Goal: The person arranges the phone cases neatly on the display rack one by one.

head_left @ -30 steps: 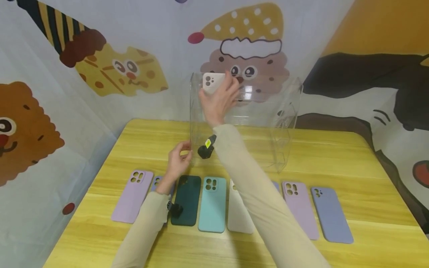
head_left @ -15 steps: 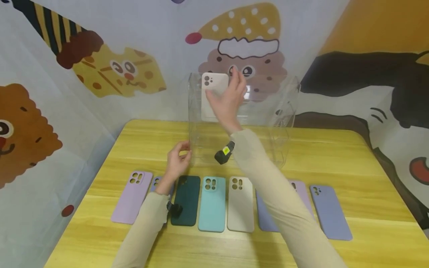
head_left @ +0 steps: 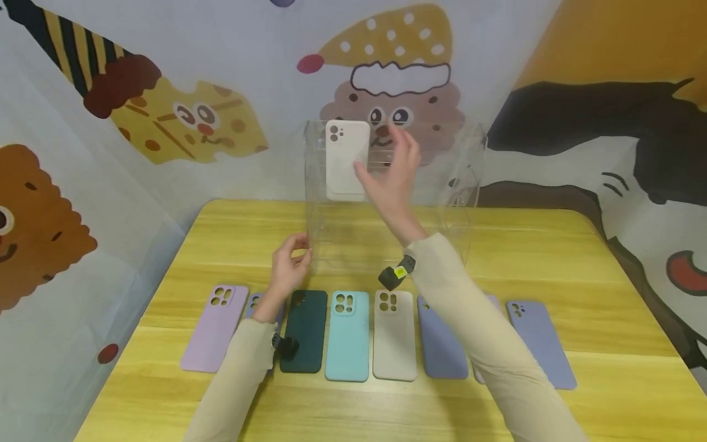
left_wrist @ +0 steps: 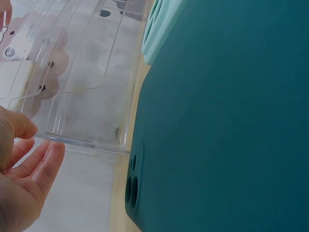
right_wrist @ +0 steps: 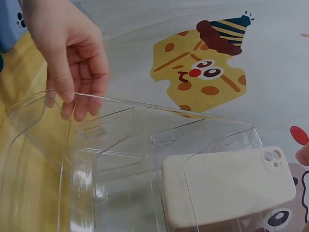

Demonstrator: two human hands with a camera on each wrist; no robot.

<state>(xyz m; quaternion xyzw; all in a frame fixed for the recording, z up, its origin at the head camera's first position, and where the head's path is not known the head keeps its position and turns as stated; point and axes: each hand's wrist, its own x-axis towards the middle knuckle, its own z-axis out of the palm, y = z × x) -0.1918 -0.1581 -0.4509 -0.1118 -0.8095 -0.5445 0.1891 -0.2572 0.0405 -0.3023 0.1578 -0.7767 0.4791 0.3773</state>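
Observation:
A white phone case (head_left: 347,159) leans upright in the top tier at the left end of a clear plastic display rack (head_left: 309,190). My right hand (head_left: 393,184) hovers just right of that case, fingers spread and nothing in them. Low on the rack's left side, my left hand (head_left: 288,264) pinches the panel edge between thumb and fingers. From the left wrist, the thumb and fingertips show on either side of the rack's edge (left_wrist: 79,140). The right wrist view has the white case behind the clear front lip of its tier.
Several phone cases lie in a row along the table's front: lilac (head_left: 212,334), dark green (head_left: 304,334), turquoise (head_left: 347,344), beige (head_left: 394,344) and periwinkle (head_left: 442,347) among them. My forearms cover parts of the row. A cartoon-print cloth (head_left: 287,80) hangs behind the table.
My right hand has let go of the white phone case and moved right and slightly down, leaving it standing in the rack. The left hand has kept its hold.

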